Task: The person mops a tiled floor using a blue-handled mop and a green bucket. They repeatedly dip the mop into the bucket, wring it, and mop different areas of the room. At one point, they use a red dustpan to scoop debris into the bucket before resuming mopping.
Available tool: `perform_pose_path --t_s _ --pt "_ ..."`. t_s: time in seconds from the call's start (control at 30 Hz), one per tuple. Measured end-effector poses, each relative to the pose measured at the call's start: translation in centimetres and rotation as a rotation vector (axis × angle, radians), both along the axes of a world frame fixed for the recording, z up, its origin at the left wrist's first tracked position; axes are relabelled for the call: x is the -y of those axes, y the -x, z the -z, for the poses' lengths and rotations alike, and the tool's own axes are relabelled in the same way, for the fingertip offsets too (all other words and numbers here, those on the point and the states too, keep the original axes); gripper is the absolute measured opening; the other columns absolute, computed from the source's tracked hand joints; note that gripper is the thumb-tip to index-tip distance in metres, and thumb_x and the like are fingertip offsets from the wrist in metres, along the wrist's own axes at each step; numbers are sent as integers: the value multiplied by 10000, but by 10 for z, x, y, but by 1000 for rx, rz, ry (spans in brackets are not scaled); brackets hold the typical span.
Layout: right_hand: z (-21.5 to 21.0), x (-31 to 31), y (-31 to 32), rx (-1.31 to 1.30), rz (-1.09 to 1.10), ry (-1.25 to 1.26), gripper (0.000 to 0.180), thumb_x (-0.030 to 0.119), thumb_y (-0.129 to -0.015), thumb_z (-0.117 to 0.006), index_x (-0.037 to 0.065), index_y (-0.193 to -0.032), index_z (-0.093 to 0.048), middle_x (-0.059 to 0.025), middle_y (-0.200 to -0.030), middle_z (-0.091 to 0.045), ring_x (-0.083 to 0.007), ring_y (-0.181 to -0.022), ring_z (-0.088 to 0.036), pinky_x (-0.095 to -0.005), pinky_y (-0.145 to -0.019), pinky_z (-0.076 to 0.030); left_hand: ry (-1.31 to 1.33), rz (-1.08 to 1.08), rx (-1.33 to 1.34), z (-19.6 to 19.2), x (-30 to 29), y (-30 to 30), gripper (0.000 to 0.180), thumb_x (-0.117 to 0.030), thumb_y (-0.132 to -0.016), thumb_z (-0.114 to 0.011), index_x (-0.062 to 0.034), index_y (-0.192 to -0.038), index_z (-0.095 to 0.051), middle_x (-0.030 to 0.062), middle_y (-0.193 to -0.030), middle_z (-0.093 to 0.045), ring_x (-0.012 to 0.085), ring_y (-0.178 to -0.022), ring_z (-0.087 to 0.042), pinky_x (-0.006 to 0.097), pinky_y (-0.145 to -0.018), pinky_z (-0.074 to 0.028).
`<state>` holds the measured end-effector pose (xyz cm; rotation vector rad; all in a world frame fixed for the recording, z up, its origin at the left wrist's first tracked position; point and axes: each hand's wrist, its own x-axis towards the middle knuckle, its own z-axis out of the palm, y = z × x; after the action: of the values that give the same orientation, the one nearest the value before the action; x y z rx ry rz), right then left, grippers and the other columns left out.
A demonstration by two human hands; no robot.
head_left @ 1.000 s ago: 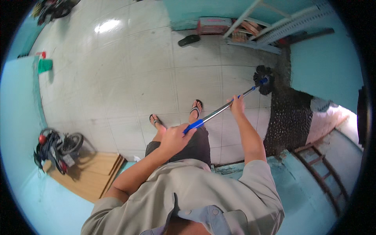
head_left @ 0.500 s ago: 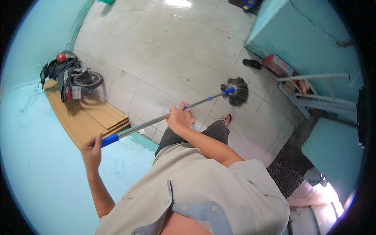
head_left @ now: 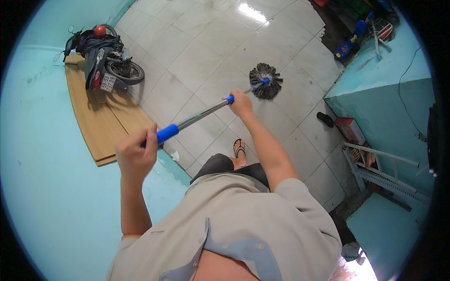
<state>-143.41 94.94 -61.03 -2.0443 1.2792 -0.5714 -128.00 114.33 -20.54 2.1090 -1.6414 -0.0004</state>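
A mop [head_left: 204,114] with a metal pole and blue plastic parts slants across in front of me. My left hand [head_left: 136,152] is wrapped round the blue grip at the pole's upper end. Farther down, near a blue collar, my right hand [head_left: 241,104] grips the pole. The grey string mop head [head_left: 265,84] lies spread on the pale tiled floor [head_left: 206,61], ahead and slightly right of my body. One foot in a dark flip-flop [head_left: 239,149] shows below the pole.
Left, a parked motorbike [head_left: 101,61] stands by wooden boards [head_left: 108,126] along the blue wall. On the right are a dark slipper [head_left: 325,119], a red box [head_left: 349,130] and a white metal rack [head_left: 382,161]. Blue-and-yellow items [head_left: 351,42] lie at the far right.
The mop head has moved forward and somewhat left over the floor. My right arm reaches farther out, and my left hand has come rightward. The view has shifted forward.
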Motion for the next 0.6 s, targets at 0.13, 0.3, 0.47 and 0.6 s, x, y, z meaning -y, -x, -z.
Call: perform_pose_path --t_s 0.13,0.3,0.47,0.6 --pt "-17 -18 -7 -32 122 -51 282 337 -888 -793 111 -961 -641 -133 -975 -677 -401 -935 -670 -520 -759 -540 -86 47 -92 -25 29 -43 318 -131 -993 -714 37 -728 -662 46 -540 -411 117 -509 -371 319 -477 -317" --pt "-26 -76 38 -30 248 34 408 440 -912 -796 64 -896 -638 -185 -866 -678 -440 -793 -663 -502 -674 -507 -97 289 -172 -35 73 -59 271 -152 -915 -772 -16 -694 -694 71 -515 -472 152 -429 -397 303 -444 -302" --pt "-27 -115 76 -169 329 -126 408 419 -904 -792 51 -862 -623 -204 -847 -684 -455 -813 -664 -528 -693 -504 -196 554 -891 15 120 -78 213 -176 -843 -758 -9 -715 -725 22 -550 -543 116 -496 -445 284 -494 -335" --pt "11 -112 70 -255 348 -252 323 301 -846 -821 39 -857 -632 -224 -871 -694 -468 -843 -663 -545 -718 -508 -27 548 -1534 100 157 -80 281 -195 -817 -655 -15 -610 -594 66 -546 -470 189 -599 -472 328 -693 -427"
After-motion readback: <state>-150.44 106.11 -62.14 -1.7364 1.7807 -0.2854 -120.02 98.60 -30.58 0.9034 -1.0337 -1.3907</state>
